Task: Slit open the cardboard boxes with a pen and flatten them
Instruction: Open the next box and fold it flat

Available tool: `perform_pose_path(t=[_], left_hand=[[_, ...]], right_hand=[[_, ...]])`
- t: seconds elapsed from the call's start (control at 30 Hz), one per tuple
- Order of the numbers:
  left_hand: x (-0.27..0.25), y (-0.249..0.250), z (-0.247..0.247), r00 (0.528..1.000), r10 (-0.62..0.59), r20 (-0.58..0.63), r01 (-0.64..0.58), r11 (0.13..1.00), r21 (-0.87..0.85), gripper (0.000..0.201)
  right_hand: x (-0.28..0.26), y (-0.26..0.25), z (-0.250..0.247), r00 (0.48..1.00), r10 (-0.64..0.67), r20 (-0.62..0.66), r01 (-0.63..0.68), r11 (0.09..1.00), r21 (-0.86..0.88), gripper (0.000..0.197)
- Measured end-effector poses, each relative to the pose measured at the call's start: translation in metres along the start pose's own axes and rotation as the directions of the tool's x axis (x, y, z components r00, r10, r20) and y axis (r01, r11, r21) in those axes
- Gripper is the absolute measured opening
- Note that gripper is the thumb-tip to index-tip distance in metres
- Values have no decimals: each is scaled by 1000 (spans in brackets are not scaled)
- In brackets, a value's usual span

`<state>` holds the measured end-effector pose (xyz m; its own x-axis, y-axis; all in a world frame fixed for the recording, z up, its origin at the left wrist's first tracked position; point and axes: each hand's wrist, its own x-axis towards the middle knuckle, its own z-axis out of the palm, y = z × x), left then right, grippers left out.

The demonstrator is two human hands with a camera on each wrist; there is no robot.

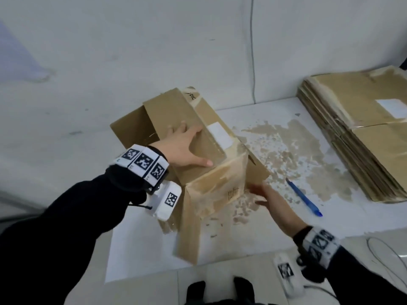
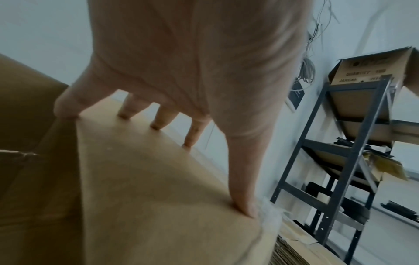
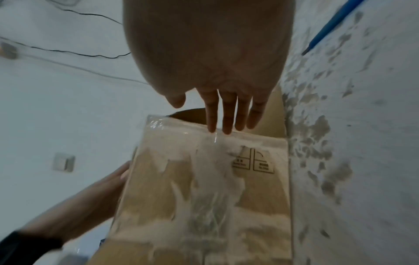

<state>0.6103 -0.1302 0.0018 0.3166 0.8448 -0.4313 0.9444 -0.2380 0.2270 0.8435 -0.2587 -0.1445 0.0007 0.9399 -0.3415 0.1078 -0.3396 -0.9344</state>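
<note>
the cardboard box [image 1: 198,155] stands tilted on the white table [image 1: 253,227], with flaps open at both ends and old clear tape on its near face. the left hand [image 1: 187,146] lies on the top panel with fingers spread and straight; in the left wrist view the fingertips [image 2: 156,125] press on the panel and the thumb reaches its edge. the right hand [image 1: 268,197] is at the lower right corner of the box, fingers straight and close together; in the right wrist view they touch the upper edge of the taped face. it holds nothing. the blue pen [image 1: 305,198] lies on the table just beside the right hand, apart from the box. a stack of flattened boxes [image 1: 363,133] rests at the right side of the table, well apart.

i judge that the box is already slit and the step now is to press it flat. some risks from here: if the left hand pushes down while some tape is not cut, the box can buckle or tear instead of folding on its creases. the tilted box can also slide on the smooth table, because only flat fingers steady it. the box or the right hand can knock the pen, and it can roll off the near edge. the loose tape can stick to the fingers.
</note>
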Motion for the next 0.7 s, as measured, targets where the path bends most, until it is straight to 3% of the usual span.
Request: perform_pose_path(t=[0.1, 0.17, 0.23, 0.27, 0.33, 0.4, 0.43, 0.47, 0.53, 0.6, 0.7], left_hand=[[-5, 12, 0, 1000, -16, 26, 16, 999, 30, 109], [-12, 17, -1, 1000, -29, -2, 29, 999, 23, 115], [-25, 25, -1, 987, -35, -157, 42, 998, 44, 129], [-31, 30, 0, 956, 6, -294, 29, 993, 115, 135], [-42, 43, 1, 824, 247, -510, -34, 920, 391, 125], [-46, 53, 7, 702, 502, -505, -57, 747, 663, 84], [-47, 56, 10, 692, 555, -461, -47, 673, 738, 65], [-49, 57, 14, 713, 549, -436, -47, 658, 752, 50], [-57, 66, 22, 816, 400, -416, -57, 773, 632, 37], [-65, 81, 29, 834, 258, -488, -15, 894, 447, 27], [-65, 109, 38, 777, 54, -627, 197, 925, 325, 35]], right_hand=[[34, -23, -2, 999, -26, -38, 31, 986, 162, 66], [43, -54, -3, 972, -174, -156, 216, 924, 317, 54], [51, -86, -6, 923, -339, -184, 385, 834, 395, 48], [53, -100, -7, 894, -425, -140, 446, 820, 358, 46], [62, -118, -3, 824, -565, 26, 562, 823, 78, 35], [76, -124, -1, 780, -585, 220, 618, 775, -130, 23], [83, -126, -1, 781, -554, 289, 610, 776, -161, 31], [88, -131, -2, 798, -495, 344, 569, 807, -160, 49], [103, -135, -5, 840, -317, 441, 430, 884, -182, 74], [113, -135, -10, 823, -216, 526, 373, 903, -213, 56], [117, -135, -25, 828, -268, 492, 448, 844, -295, 26]])
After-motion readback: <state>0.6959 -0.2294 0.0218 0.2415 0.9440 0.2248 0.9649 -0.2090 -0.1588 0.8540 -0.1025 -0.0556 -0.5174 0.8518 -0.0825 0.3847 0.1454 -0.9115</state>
